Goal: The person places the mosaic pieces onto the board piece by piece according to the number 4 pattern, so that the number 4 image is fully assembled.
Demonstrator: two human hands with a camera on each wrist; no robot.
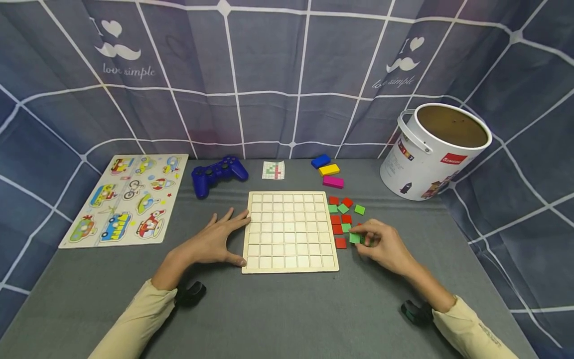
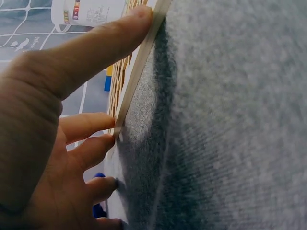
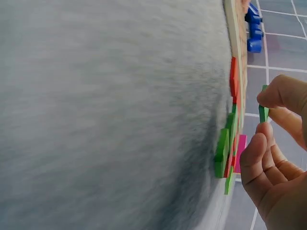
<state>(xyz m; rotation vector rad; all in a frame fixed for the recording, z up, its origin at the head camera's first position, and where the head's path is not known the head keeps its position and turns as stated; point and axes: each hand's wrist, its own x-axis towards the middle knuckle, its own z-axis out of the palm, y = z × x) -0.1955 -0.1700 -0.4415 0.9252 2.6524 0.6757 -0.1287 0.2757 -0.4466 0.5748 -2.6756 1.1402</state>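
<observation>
A pale wooden grid board [image 1: 290,234] lies flat at the middle of the table, its squares bare. My left hand [image 1: 214,242] has its fingers spread, with thumb and fingertips touching the board's left edge. To the right of the board, my right hand [image 1: 385,245] pinches a small green square tile [image 3: 264,113] between thumb and fingers, raised off the table in the right wrist view. Beneath and around it lie several loose red tiles [image 1: 341,243] and green tiles [image 1: 359,210], close to the board's right edge.
Behind the board are a small patterned card [image 1: 273,170], a blue game controller [image 1: 218,174], and blue [image 1: 321,161], yellow [image 1: 329,170] and magenta [image 1: 333,182] blocks. A vehicle picture board [image 1: 130,199] lies left; a white bucket [image 1: 417,169] stands back right.
</observation>
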